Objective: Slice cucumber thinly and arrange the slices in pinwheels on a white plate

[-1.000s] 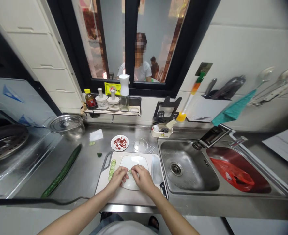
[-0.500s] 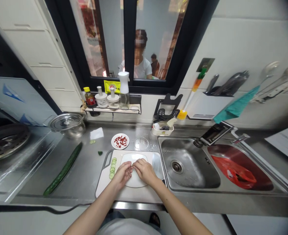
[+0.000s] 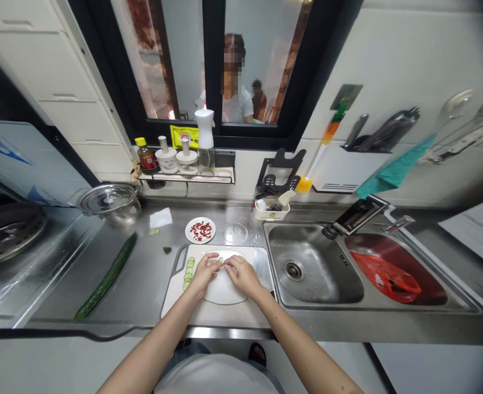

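Both hands meet over a white plate that rests on the cutting board. Between their fingertips a small pale green cucumber slice shows, partly hidden. My left hand pinches it from the left, and my right hand has fingers curled against its other side. On the board's left part lies an overlapping row of cucumber slices. A knife blade lies flat at the board's right side.
A whole cucumber lies on the steel counter to the left. Behind the board stands a small plate of chopped red pieces. The sink adjoins on the right, with a red plastic bag in its second basin. A lidded pot stands back left.
My hands have shifted slightly and their fingers are turned a little, so the green slice shows between the fingertips. The camera view has tilted slightly; the things on the counter stay put.
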A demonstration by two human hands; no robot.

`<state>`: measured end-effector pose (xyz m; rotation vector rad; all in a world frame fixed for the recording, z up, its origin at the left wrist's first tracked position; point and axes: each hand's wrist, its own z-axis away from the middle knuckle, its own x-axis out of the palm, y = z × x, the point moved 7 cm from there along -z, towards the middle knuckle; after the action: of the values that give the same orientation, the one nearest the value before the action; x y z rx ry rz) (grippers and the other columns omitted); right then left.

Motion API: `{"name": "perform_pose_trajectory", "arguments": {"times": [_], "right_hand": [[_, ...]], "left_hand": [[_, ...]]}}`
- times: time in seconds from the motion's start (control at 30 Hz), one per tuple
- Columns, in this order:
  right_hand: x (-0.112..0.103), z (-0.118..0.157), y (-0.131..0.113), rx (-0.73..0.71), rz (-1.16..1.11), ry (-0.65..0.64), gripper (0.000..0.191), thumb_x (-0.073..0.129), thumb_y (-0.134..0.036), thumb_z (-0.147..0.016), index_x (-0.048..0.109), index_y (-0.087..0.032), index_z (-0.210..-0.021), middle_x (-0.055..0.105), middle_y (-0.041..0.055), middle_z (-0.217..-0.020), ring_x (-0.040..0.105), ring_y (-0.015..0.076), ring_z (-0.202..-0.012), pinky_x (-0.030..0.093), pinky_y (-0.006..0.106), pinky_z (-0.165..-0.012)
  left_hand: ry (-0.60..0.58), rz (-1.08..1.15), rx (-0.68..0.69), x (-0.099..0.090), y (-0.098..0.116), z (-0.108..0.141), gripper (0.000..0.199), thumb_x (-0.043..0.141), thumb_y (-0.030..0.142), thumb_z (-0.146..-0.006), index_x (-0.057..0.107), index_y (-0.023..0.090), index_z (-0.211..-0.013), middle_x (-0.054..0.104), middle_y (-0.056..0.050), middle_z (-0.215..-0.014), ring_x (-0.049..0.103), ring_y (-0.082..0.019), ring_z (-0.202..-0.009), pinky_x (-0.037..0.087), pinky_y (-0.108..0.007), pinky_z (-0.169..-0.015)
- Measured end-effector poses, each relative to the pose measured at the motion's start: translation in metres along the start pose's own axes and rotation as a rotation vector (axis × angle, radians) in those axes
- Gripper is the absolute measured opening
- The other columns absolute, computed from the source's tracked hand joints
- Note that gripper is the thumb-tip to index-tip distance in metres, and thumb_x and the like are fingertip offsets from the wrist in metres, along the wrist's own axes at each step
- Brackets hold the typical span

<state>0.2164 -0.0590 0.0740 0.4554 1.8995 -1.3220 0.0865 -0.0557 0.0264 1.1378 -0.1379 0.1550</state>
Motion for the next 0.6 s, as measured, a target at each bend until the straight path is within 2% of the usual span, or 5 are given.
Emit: {"name": "perform_pose_trajectory", "arguments": {"times": [0.33, 0.6], "right_hand": [[0.015, -0.006, 0.017, 0.247, -0.128, 0.024, 0.019, 0.047, -0.024, -0.087, 0.065, -0.017, -0.083, 0.066, 0.0041, -0.082, 0.057, 0.0151, -0.077, 0.041, 0.024, -0.073], [0.033, -0.008, 0.046, 0.384, -0.175, -0.02, 0.019, 0.049, -0.022, -0.083, 0.066, -0.016, -0.08, 0.067, 0.0025, -0.073, 0.056, 0.0133, -0.068, 0.039, 0.021, -0.065]], "left_hand": [[0.003, -0.072, 0.179, -0.003, -0.002, -0.018, 0.045, 0.074, 0.037, -0.061, 0.059, 0.016, -0.099, 0.056, 0.004, -0.063, 0.049, -0.007, -0.055, 0.035, -0.019, -0.055], [0.06, -0.149, 0.209, -0.004, -0.012, -0.034, 0.034, 0.071, 0.028, -0.061, 0.061, 0.016, -0.092, 0.057, 0.003, -0.064, 0.053, -0.01, -0.061, 0.039, -0.021, -0.061]]}}
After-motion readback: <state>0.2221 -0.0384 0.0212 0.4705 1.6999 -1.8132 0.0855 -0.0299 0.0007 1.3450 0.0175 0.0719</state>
